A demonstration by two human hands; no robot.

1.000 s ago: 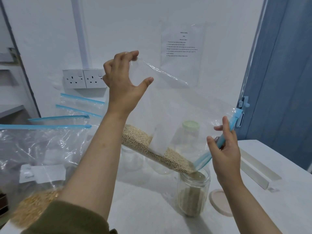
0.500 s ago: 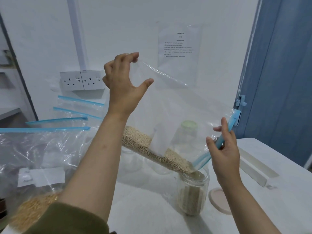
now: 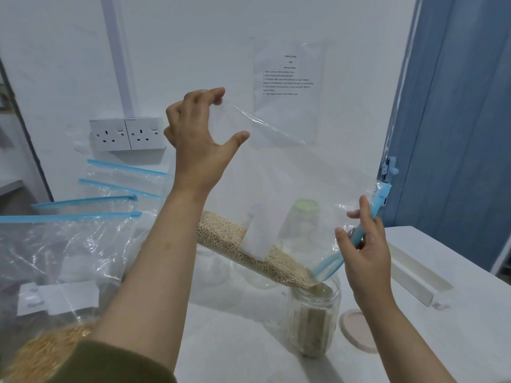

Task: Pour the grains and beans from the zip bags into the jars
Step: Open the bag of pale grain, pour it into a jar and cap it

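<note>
I hold a clear zip bag tilted over an open glass jar on the white table. My left hand pinches the bag's raised bottom corner between its fingertips. My right hand grips the blue zip edge near the bag's mouth. Pale small grains lie along the bag's lower edge and run from its low corner into the jar, which is partly filled. A white label sits on the bag's side.
Several more zip bags with blue seals stand at the left; the nearest holds yellow grain. Empty glass jars stand behind the tilted bag, one with a green lid. A pinkish lid lies right of the jar. White strips lie at the right.
The bag, both hands and the jar keep the same pose. Grains keep sliding toward the low corner and into the jar.
</note>
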